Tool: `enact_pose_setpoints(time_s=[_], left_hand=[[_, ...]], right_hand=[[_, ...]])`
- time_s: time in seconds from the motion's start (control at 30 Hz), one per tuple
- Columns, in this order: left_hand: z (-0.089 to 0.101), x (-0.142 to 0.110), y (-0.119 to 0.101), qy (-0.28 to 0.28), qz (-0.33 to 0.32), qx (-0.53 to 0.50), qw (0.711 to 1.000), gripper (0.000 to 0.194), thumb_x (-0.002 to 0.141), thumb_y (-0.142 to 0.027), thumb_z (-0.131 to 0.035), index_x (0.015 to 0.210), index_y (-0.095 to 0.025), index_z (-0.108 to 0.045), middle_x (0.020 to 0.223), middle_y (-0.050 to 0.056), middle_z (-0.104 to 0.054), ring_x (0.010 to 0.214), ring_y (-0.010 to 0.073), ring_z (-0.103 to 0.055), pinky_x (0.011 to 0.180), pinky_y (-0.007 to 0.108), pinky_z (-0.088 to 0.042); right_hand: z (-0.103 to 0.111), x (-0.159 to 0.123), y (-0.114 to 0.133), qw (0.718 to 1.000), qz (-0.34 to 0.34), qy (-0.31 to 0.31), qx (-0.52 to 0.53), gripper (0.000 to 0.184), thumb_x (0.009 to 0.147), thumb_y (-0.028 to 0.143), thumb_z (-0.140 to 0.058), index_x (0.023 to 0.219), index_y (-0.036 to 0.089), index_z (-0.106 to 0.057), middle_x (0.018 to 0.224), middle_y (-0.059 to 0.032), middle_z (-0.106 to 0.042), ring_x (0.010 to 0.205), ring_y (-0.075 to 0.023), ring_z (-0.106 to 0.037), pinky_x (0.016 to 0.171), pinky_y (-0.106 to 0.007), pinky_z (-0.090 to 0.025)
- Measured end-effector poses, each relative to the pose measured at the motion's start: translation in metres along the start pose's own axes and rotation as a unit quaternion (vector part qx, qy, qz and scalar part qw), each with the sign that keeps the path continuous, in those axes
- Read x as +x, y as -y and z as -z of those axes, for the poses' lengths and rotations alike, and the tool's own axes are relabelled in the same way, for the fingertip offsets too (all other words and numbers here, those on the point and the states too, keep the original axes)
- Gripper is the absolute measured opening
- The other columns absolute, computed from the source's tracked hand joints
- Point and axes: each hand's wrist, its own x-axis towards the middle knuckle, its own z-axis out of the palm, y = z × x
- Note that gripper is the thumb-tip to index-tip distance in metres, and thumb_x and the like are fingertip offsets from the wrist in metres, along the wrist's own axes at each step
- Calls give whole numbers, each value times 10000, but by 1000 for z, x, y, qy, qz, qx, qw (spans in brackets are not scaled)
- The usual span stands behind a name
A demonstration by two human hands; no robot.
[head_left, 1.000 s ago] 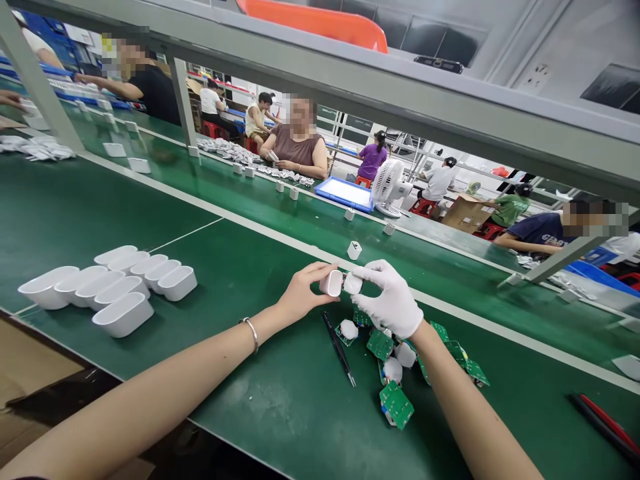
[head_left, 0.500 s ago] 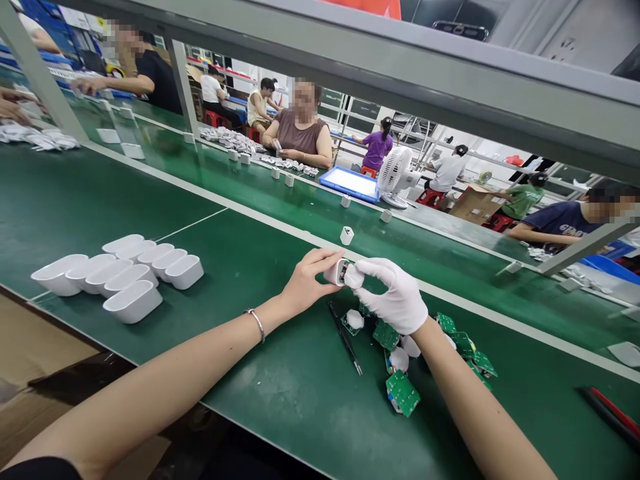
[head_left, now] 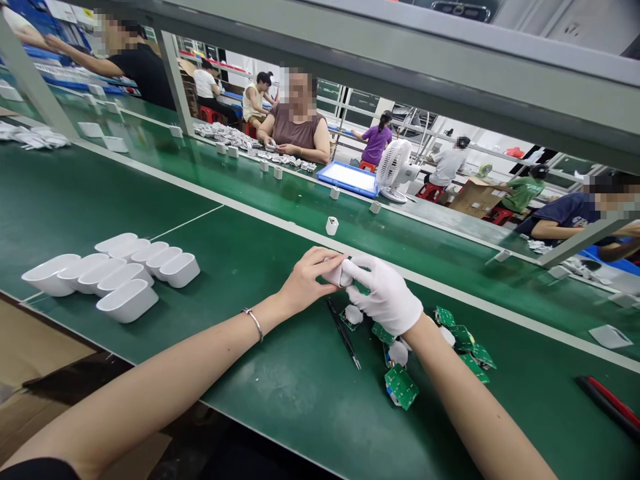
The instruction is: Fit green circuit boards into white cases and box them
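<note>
My bare left hand [head_left: 307, 280] is closed around a small white plastic housing [head_left: 333, 274] above the green bench. My right hand [head_left: 385, 293], in a white glove, is closed with its fingertips at the housing's open end. The white piece it pinches there is mostly hidden by the fingers. Just below lie black tweezers [head_left: 344, 333]. A circuit board with a white round top [head_left: 353, 315] is beside them. More green circuit boards [head_left: 401, 385] lie under and around my right wrist.
Several white oval cups [head_left: 127, 301] stand at the left. Beyond the white strip, small white housings [head_left: 332, 226] sit on the green belt surface. Red-and-black-handled pliers [head_left: 610, 403] lie at the right. A metal frame [head_left: 350, 50] crosses above; co-workers sit beyond.
The white piece has gone from partly out of the housing to close against it, with my right fingers nearer. The small housings on the belt have shifted left in view.
</note>
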Motion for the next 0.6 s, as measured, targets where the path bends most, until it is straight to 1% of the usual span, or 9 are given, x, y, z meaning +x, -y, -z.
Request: enact_pose_setpoints(time_s=[0.03,0.1,0.17,0.23,0.33,0.4,0.5,0.57,0.6], left_hand=[[0,0,-1,2,1,-6,1000,518,722,-116,-736,1208,-230,-598,1059,66,-634,960,214,-561,830,376,-502],[1,0,-3,-2,11,-21,1000,507,720,-108,-732,1197,-219,-601,1062,69,-633,967,216,-569,839,377,-502],[1,-1,-6,-7,22,-41,999,517,712,-104,-741,1195,-215,-595,1074,69,-631,983,217,-574,858,379,-498],[1,-2,-9,-4,30,-60,998,526,709,-112,-753,1197,-214,-585,1092,68,-630,1005,217,-576,884,378,-491],[-1,-4,-12,5,19,-72,997,510,728,-147,-752,1201,-214,-574,1112,74,-630,1028,219,-577,901,380,-488],[-2,-5,-12,5,14,-64,998,507,730,-195,-762,1200,-212,-571,1106,80,-632,1022,222,-580,896,384,-493],[-2,-5,-12,-12,40,-44,998,509,704,-258,-789,1168,-203,-585,1071,80,-638,988,221,-591,869,378,-508],[-2,-4,-12,-21,53,-43,997,480,718,-261,-778,1156,-202,-590,1065,79,-639,983,217,-596,856,372,-518],[-1,-3,-12,-23,49,-47,997,463,732,-257,-766,1157,-201,-589,1070,80,-640,989,215,-598,859,371,-520]], right_hand=[[0,0,1,1000,-7,7,23,283,709,16,-493,876,217,-601,844,-24,-601,750,-160,-573,708,-284,-506],[0,-1,1,996,-35,-33,73,339,731,62,-534,1013,238,-598,987,-36,-610,896,-184,-588,835,-336,-500],[0,-4,-1,982,-91,-77,147,542,726,145,-608,1246,246,-496,1241,-68,-528,1098,-221,-538,974,-397,-443],[-1,-8,-3,955,-150,-61,249,746,702,208,-645,1387,227,-351,1396,-88,-402,1212,-245,-470,1035,-415,-401],[-3,-13,-2,920,-207,62,327,871,707,227,-618,1472,230,-200,1387,-93,-428,1180,-262,-507,975,-414,-460],[-3,-15,2,923,-247,126,268,1027,653,182,-657,1499,252,-81,1370,-112,-446,1145,-304,-528,914,-440,-493],[-2,-13,9,941,-269,117,166,1227,533,131,-762,1502,257,-20,1482,-146,-261,1251,-393,-396,941,-496,-452],[-1,-10,11,929,-271,85,238,1207,588,239,-791,1500,256,-1,1510,-140,-185,1258,-370,-389,947,-489,-448],[0,-9,10,905,-273,74,316,1156,651,327,-770,1498,258,13,1504,-139,-206,1214,-337,-445,924,-475,-467]])
